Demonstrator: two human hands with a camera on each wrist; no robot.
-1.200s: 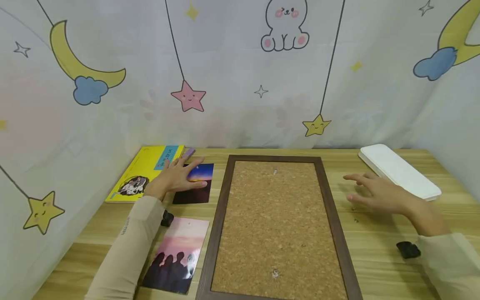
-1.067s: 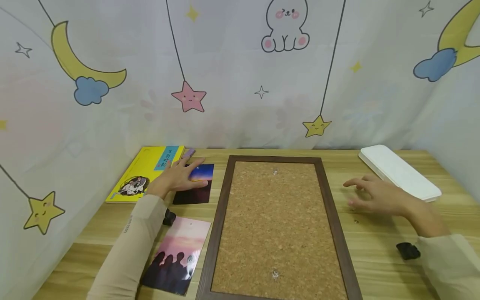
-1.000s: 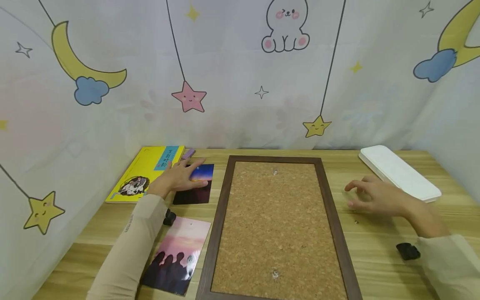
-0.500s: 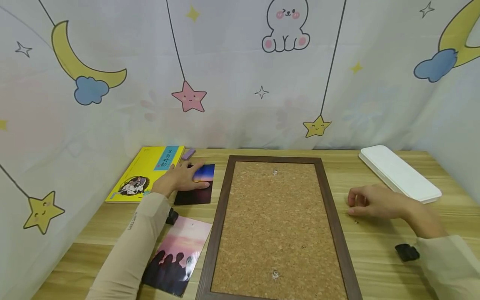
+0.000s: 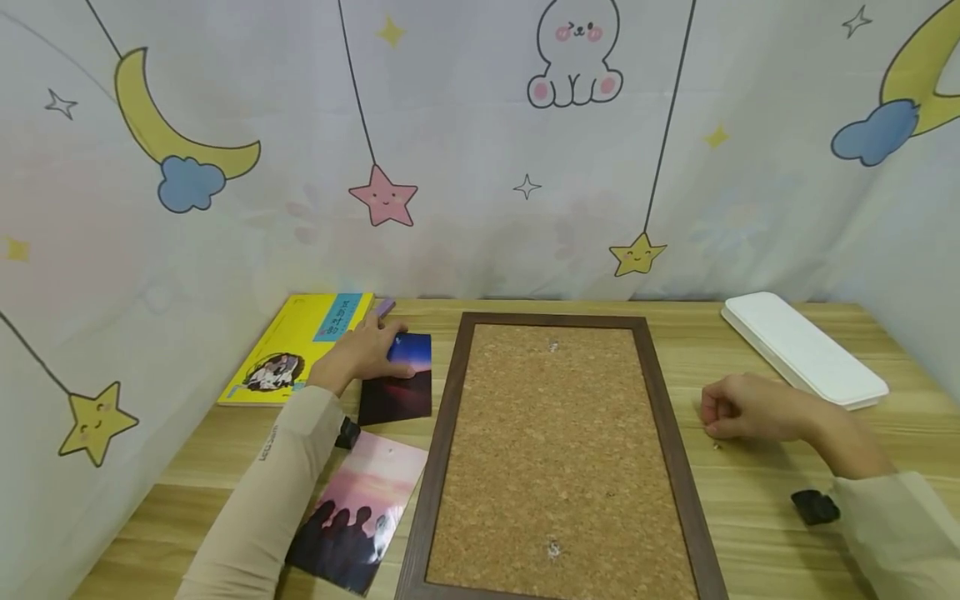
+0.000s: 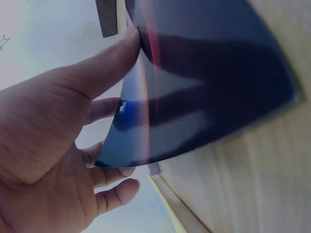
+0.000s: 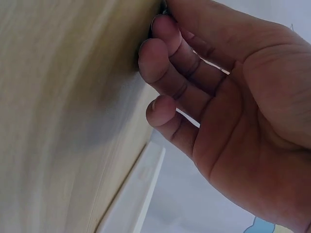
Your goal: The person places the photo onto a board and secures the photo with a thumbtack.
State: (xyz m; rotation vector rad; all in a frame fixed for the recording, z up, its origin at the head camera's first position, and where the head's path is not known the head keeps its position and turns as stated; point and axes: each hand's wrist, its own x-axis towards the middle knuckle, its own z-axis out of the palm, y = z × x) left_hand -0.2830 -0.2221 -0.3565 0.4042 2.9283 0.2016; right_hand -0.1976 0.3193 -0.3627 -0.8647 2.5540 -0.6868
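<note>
My left hand [image 5: 363,350] grips a glossy photo [image 5: 408,396] of a dark blue and orange sunset, thumb on its face and fingers behind. The photo bends and its upper part tilts off the table in the left wrist view. To the right of the cork board [image 5: 562,450], my right hand [image 5: 757,408] is lowered to the tabletop with curled fingers. Thumb and forefinger pinch a small clear push pin [image 7: 164,7], mostly hidden at the fingertips. Another tiny pin [image 5: 717,447] lies just in front of that hand.
A pink photo with silhouettes [image 5: 356,517] lies left of the board. Two clear pins, an upper pin [image 5: 553,345] and a lower pin [image 5: 553,549], stick in the cork. Behind are a yellow book [image 5: 281,333], a purple block [image 5: 386,307] and a white case [image 5: 806,346].
My right hand has come down to the table, and its fingers have curled in over one of the small pins. The left hand has closed on the sunset photo and tilted it up slightly.
</note>
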